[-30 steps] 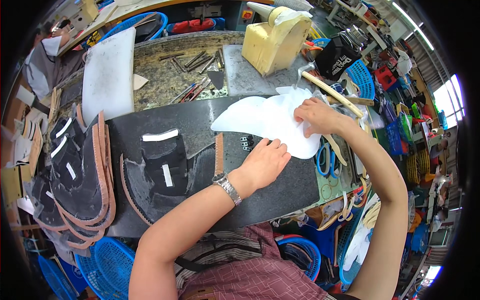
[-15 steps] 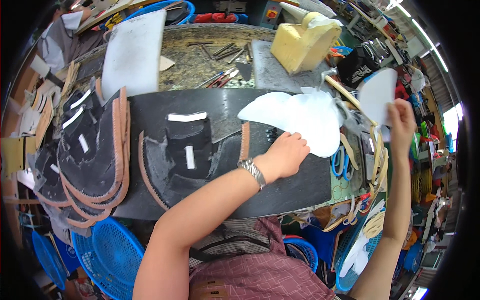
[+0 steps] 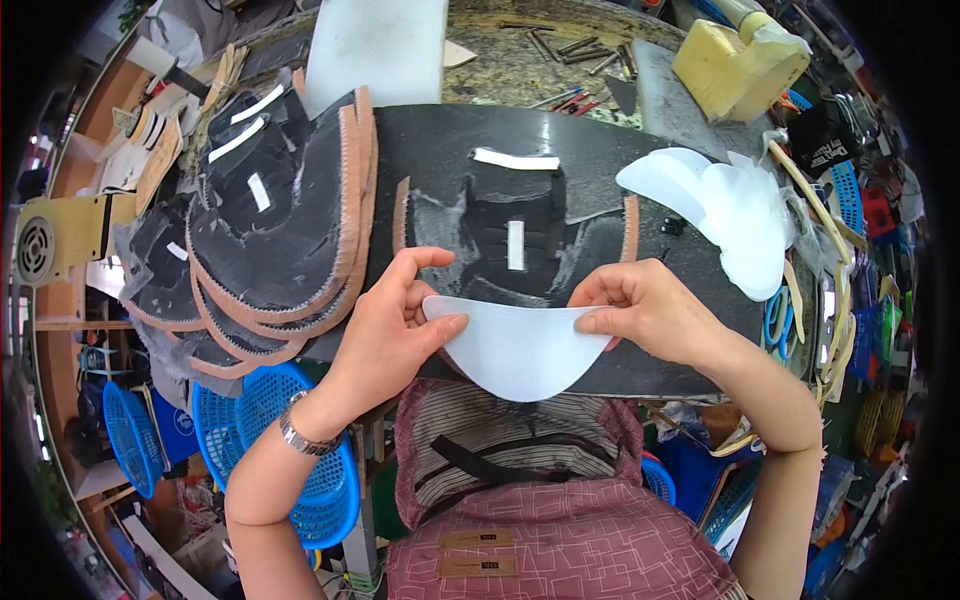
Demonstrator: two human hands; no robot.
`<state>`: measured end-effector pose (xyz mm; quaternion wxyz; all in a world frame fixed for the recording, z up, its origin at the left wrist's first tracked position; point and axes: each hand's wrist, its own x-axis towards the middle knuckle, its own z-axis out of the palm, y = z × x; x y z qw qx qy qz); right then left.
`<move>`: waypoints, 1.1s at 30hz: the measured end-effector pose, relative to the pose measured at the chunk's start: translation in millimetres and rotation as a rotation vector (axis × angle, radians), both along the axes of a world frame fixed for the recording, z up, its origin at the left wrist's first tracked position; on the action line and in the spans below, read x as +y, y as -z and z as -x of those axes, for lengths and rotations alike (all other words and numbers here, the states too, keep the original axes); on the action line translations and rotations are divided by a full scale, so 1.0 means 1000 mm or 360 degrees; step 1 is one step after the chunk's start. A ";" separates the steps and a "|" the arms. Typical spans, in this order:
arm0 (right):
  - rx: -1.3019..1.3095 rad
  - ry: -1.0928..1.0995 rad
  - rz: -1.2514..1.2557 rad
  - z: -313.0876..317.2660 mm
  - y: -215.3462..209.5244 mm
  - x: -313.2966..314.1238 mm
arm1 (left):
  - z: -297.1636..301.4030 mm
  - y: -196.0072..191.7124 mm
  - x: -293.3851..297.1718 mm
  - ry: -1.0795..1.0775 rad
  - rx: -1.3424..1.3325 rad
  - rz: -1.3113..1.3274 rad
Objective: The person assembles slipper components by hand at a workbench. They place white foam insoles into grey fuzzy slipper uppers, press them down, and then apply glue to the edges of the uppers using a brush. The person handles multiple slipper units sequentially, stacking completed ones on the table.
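Note:
A thin white half-moon sheet (image 3: 520, 350) is held up between both hands over the near edge of the black board (image 3: 420, 130). My left hand (image 3: 395, 315) pinches its left corner between thumb and fingers. The right corner is pinched by my right hand (image 3: 650, 305). Just beyond the sheet lies a black shoe upper (image 3: 490, 225) with a stitched tan edge and two white strips; the sheet and hands hide its near part. More white curved pieces (image 3: 745, 220) lie overlapped on the board's right side.
Stacked black uppers (image 3: 280, 230) lie at the left. A white slab (image 3: 375, 55), metal rods (image 3: 580, 48) and a yellow block (image 3: 735, 70) are at the back. Blue scissors (image 3: 775, 320) lie right; a blue basket (image 3: 325, 490) stands below the table's left side.
My right hand has brought the white sheet from the far right to the front middle. My left hand has left the white pieces and grips the sheet's left corner. The view has shifted.

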<state>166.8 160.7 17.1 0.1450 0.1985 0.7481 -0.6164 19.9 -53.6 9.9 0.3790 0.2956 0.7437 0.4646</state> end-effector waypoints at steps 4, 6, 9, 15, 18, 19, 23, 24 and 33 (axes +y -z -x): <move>-0.0114 -0.0051 -0.0091 0.011 0.019 -0.006 | 0.004 0.014 -0.004 -0.0051 0.0278 0.0149; -0.0172 -0.0018 -0.0092 0.013 0.025 -0.007 | 0.005 0.018 -0.002 -0.0055 0.0326 0.0191; -0.0216 0.0032 -0.0117 0.013 0.031 -0.009 | 0.006 0.021 0.002 -0.0005 0.0412 0.0253; 0.0582 -0.0284 -0.1612 0.011 0.020 -0.012 | 0.009 0.016 0.004 0.0179 0.1690 0.0364; 0.0710 0.0092 -0.1606 0.034 0.016 0.018 | 0.042 0.022 0.028 -0.0034 0.1659 -0.0258; 0.0673 0.0139 -0.1673 0.045 0.025 0.026 | 0.049 0.027 0.044 -0.0103 0.1406 -0.0181; 0.0166 0.0334 -0.1027 0.084 0.046 0.034 | 0.058 0.034 0.095 -0.0226 0.0843 0.0013; 0.0174 0.0399 -0.0918 0.083 0.043 0.034 | 0.055 0.031 0.093 -0.0256 0.0783 -0.0179; 0.0366 0.0632 0.0202 0.052 0.021 -0.015 | 0.018 0.019 0.035 -0.0227 0.1352 -0.0038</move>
